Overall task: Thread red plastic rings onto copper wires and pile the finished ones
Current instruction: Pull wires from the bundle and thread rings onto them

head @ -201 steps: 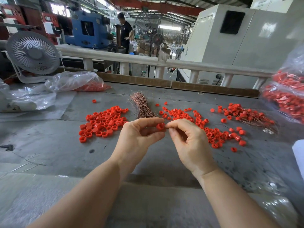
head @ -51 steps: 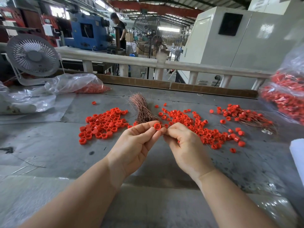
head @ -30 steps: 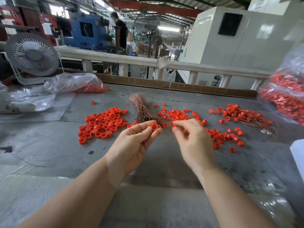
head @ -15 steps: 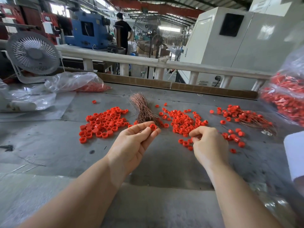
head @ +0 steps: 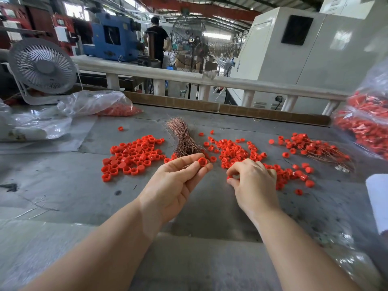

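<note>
The left hand [head: 175,181] is raised a little above the grey worktable [head: 63,185], palm turned up, and pinches 1 red plastic ring [head: 202,161] between the thumb tip and the fingertips, its open side facing the camera; whether a wire runs through it cannot be told. The right hand [head: 255,181] is down on the table at the near edge of the middle scatter of red rings [head: 235,151], its thumb and forefinger curled together on a small red ring [head: 229,177], the other fingers bent over the rings beneath. A bundle of bare copper wires [head: 183,139] lies just beyond the left fingertips, fanned out at its far end. To the left of it is a tighter patch of loose rings [head: 134,156]. Far right, well apart from both hands, lies the pile of finished ringed wires [head: 310,144], thin copper strands trailing from it. At the right edge a clear bag [head: 369,120] holds more red pieces; another plastic bag [head: 94,102] lies at the back left beside a small grey desk fan [head: 43,66].
</note>
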Available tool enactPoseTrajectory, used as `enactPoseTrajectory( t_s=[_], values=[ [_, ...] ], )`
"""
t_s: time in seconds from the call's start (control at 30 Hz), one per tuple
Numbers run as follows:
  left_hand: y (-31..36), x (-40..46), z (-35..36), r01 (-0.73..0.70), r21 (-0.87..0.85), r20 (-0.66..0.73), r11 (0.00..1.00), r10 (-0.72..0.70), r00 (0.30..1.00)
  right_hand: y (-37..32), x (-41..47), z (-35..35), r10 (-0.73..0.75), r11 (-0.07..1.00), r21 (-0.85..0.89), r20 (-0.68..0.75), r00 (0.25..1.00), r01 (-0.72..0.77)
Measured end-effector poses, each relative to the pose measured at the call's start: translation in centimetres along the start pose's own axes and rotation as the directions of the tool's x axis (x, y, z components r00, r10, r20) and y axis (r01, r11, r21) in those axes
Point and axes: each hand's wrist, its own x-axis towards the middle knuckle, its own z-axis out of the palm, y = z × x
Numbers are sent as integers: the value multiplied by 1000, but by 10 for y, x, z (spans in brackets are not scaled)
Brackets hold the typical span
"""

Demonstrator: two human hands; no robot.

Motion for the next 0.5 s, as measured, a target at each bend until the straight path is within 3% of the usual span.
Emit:
enactPoseTrajectory(
  t_s=[0.1, 0.27, 0.37, 0.5],
  values=[
    [0, 0, 0, 1, 1, 0, 1000, -1, 1000, 0, -1, -3, -22, 970, 238, -95, 995, 44],
    [0, -1, 0, -5, 22, 3, 1000, 5, 1000, -10, -1, -11, -43, 776, 611, -198, 979, 157],
    [-1, -1, 0, -23, 44, 2, 999, 23, 1000, -15, -3, -14, -53, 676, 705, -241, 969, 212],
    [-3, 0, 1, -45, 77, 9, 996, 44, 999, -18, -5, -14, -66, 620, 745, -265, 962, 248]
  ],
)
